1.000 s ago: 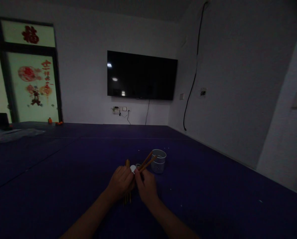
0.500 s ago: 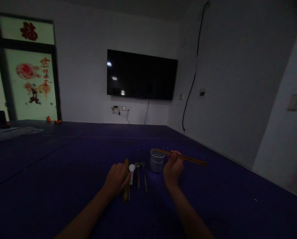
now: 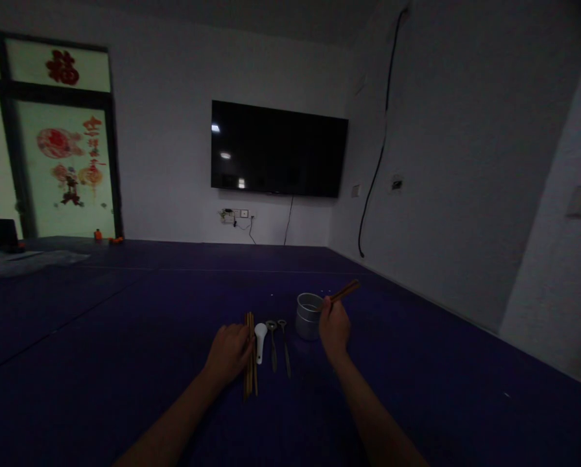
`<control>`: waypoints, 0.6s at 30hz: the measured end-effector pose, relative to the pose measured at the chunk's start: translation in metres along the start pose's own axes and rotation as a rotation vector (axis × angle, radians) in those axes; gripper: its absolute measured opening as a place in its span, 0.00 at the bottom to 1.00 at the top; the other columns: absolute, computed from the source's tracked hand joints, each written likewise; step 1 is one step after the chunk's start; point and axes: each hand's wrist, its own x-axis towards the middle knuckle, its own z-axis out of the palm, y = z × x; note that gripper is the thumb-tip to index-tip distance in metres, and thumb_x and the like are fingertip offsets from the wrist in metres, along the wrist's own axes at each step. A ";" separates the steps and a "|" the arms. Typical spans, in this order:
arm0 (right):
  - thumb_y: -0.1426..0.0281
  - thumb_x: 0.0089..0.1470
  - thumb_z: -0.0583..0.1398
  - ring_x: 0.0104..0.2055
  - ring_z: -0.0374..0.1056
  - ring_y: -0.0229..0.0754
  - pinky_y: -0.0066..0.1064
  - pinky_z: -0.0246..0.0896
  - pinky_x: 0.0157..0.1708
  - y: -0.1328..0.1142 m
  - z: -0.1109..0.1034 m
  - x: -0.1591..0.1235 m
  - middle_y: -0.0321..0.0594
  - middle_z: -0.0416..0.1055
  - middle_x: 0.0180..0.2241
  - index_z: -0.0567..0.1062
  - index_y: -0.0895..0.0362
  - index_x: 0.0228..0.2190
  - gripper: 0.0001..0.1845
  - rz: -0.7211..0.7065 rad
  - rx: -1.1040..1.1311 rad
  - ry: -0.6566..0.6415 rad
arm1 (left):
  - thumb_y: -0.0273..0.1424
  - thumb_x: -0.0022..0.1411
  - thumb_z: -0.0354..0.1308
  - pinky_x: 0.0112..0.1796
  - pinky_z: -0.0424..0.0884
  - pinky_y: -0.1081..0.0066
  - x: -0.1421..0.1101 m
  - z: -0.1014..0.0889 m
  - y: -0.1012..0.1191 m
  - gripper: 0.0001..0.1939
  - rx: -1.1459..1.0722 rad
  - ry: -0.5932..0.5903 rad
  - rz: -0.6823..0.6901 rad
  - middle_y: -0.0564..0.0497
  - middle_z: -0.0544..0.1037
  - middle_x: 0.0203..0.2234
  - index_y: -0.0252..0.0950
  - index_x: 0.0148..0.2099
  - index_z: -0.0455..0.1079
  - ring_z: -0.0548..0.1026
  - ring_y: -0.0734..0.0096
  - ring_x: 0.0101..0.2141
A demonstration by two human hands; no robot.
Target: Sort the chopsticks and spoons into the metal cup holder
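Your right hand [image 3: 335, 327]: fingers closed around slim brown chopsticks [image 3: 347, 289], straight, wood-toned, slanting at the cup's mouth (lower ends partly hidden). Cup [image 3: 307, 327]: grey, metallic-looking, cylindrical, open-topped, upright, banded below the rim, just left of that hand. Your left hand [image 3: 228, 350]: fingers bent, resting against the chopstick bundle [image 3: 249, 383], long yellow-brown sticks lying roughly parallel; you cannot tell whether it grips. Between your hands: one white spoon [image 3: 260, 337], smooth, round-bowled; two metal spoons [image 3: 273, 353], narrow-handled. Beneath: dark purple surface [image 3: 392, 389].
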 end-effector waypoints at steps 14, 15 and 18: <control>0.53 0.58 0.41 0.39 0.63 0.50 0.39 0.56 0.40 0.014 0.013 0.002 0.50 0.67 0.34 0.70 0.61 0.33 0.29 -0.072 0.093 -0.012 | 0.35 0.64 0.42 0.36 0.60 0.66 0.001 0.000 -0.001 0.14 -0.039 -0.127 -0.036 0.46 0.75 0.34 0.36 0.36 0.67 0.72 0.64 0.36; 0.52 0.58 0.41 0.40 0.63 0.50 0.39 0.56 0.40 0.015 0.014 0.002 0.51 0.67 0.35 0.70 0.61 0.34 0.29 -0.066 0.119 -0.033 | 0.35 0.64 0.42 0.36 0.60 0.67 0.000 0.000 -0.002 0.14 -0.039 -0.137 -0.039 0.46 0.75 0.35 0.36 0.36 0.67 0.72 0.65 0.37; 0.51 0.57 0.43 0.44 0.64 0.50 0.39 0.57 0.41 0.015 0.017 0.000 0.54 0.68 0.39 0.70 0.63 0.40 0.30 -0.021 0.210 -0.080 | 0.34 0.64 0.42 0.37 0.60 0.67 0.000 -0.001 -0.001 0.14 -0.041 -0.158 -0.044 0.45 0.75 0.36 0.36 0.37 0.67 0.72 0.65 0.38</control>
